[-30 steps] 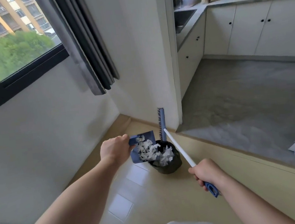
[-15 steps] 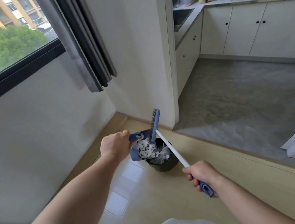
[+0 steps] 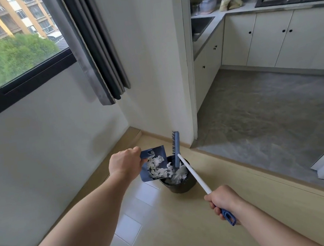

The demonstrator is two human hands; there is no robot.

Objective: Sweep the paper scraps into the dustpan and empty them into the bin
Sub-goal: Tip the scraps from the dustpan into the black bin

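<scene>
Right now, looking down past my forearms, I am holding the blue dustpan point(image 3: 156, 151) tipped over the mouth of the black bin point(image 3: 182, 186). My left hand point(image 3: 126, 164) is curling tightly around its short handle, knuckles up. White paper scraps point(image 3: 158, 167) are lying heaped in the tilted pan and spilling across its open edge into the bin, which is standing on the pale floor near the wall corner and is looking nearly full. My right hand point(image 3: 222, 200) is wrapping around the far end of the broom's white shaft point(image 3: 194, 175), just above the blue hanging loop point(image 3: 229, 217). The blue brush head point(image 3: 176, 147) is standing almost upright, its lower end dipping into the bin's mouth beside the pan. I am judging the scraps to be feather-light and crumpled, so they are probably clinging rather than sliding out by weight, and a brisk flick could be scattering them over the floor. The pan is looking stiff and light, so its handle is serving well as the hold. Gripping the shaft at its very end is giving me little control; a hold nearer the head would be raking more surely.
</scene>
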